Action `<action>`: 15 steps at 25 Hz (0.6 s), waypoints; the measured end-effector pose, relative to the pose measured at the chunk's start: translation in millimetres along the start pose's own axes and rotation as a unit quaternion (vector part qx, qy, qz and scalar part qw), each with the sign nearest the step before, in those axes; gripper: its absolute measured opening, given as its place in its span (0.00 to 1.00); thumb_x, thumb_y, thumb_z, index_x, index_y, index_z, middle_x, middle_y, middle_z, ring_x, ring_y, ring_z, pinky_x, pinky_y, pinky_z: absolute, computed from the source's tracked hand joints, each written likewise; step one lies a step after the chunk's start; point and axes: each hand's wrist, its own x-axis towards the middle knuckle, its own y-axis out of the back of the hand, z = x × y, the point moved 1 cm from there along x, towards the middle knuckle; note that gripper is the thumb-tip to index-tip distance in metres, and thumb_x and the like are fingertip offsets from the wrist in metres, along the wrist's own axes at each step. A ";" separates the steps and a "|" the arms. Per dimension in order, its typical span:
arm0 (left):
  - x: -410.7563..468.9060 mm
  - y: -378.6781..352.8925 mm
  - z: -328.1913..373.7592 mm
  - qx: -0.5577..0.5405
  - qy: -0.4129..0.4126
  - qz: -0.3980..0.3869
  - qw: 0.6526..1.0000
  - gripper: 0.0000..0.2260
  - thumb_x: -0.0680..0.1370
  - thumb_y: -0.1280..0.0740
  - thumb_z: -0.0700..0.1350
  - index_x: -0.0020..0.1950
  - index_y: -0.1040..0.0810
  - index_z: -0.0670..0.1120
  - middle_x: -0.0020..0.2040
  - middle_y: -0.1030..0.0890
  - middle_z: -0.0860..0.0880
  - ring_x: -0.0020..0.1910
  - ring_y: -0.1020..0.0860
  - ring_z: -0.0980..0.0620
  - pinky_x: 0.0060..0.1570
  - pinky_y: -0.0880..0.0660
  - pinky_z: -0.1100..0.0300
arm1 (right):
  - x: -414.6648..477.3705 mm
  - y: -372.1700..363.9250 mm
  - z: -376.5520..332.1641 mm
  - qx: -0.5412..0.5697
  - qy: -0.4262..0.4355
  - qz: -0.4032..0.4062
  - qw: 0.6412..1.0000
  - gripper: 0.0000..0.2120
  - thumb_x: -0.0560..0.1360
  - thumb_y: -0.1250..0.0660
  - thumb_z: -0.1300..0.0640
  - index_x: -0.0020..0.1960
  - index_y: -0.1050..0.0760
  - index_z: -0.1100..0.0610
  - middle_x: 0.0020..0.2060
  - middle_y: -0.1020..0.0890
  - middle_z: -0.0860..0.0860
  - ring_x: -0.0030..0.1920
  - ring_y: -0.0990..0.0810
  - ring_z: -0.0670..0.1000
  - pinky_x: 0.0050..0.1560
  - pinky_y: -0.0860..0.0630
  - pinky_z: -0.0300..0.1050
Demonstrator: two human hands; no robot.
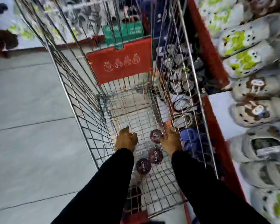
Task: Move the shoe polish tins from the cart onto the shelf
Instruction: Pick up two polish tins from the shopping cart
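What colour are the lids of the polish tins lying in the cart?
Dark maroon-brown with white lettering, on all three polish tins in the cart; head view, the only one.

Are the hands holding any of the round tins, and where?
The right hand touches the edge of the farthest tin; a real grip cannot be told. The left hand looks curled, its contents hidden.

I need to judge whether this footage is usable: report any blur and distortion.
Head view: wide-angle bending bows the cart wires and floor lines; the edges smear, especially the clogs at right; the centre is sharper, tins lettering partly legible; both hands look soft.
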 end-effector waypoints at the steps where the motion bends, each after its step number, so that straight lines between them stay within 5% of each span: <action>1: 7.2 -5.7 -4.5 -0.002 0.028 0.007 1.000 0.25 0.78 0.37 0.48 0.75 0.33 0.45 0.73 0.30 0.40 0.67 0.26 0.38 0.65 0.28 0.49 | 8.8 -7.7 2.2 0.017 -0.018 -0.005 1.000 0.26 0.73 0.31 0.52 0.67 0.28 0.63 0.63 0.22 0.63 0.64 0.24 0.64 0.65 0.29 0.53; 5: 28.0 -33.5 -25.1 0.033 0.067 0.005 0.997 0.27 0.76 0.33 0.50 0.72 0.31 0.42 0.68 0.29 0.38 0.64 0.25 0.36 0.61 0.27 0.48 | 50.8 -55.6 36.7 0.039 -0.026 0.029 0.998 0.33 0.62 0.27 0.42 0.63 0.24 0.57 0.58 0.18 0.61 0.61 0.21 0.62 0.60 0.23 0.55; 11: 33.1 -32.4 -25.1 0.011 0.106 0.000 0.994 0.22 0.73 0.28 0.46 0.64 0.25 0.41 0.66 0.32 0.39 0.58 0.21 0.35 0.60 0.24 0.47 | 30.4 -38.1 19.5 0.090 -0.062 0.049 0.993 0.27 0.61 0.19 0.53 0.56 0.24 0.57 0.47 0.19 0.52 0.47 0.20 0.52 0.52 0.22 0.47; 15: 22.9 -17.9 -20.8 -0.065 0.132 0.007 0.989 0.14 0.76 0.32 0.44 0.60 0.20 0.44 0.63 0.21 0.40 0.62 0.22 0.41 0.61 0.26 0.53 | 18.5 -27.8 17.2 0.206 -0.094 0.096 0.969 0.16 0.66 0.23 0.62 0.52 0.21 0.62 0.48 0.14 0.61 0.47 0.16 0.57 0.54 0.19 0.53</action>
